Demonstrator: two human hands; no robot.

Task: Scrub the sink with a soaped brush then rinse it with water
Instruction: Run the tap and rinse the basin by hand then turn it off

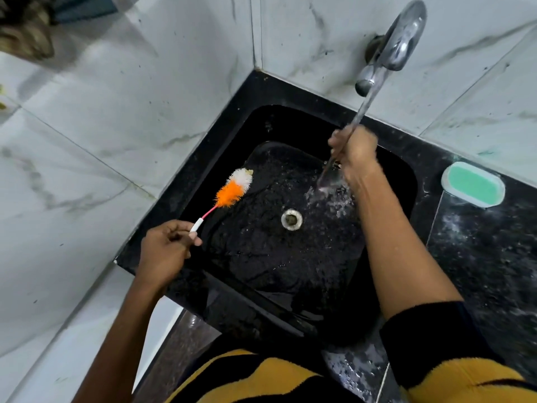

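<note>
The left hand [164, 248] pinches the white handle of an orange-and-white bristle brush [232, 189] over the black stone sink's [290, 257] left side (tap water [345, 141] running); the right hand [356, 154], fingers curled, sits under the stream, holding nothing visible.

Your left hand [165, 248] holds the brush [229, 193] over the left part of the sink [290, 257]. Your right hand [353, 155] is in the water stream [356, 120] under the tap [395, 45], behind and right of the drain [291, 219]. A soap dish [473, 184] sits on the counter [479, 257] to the sink's right.
</note>
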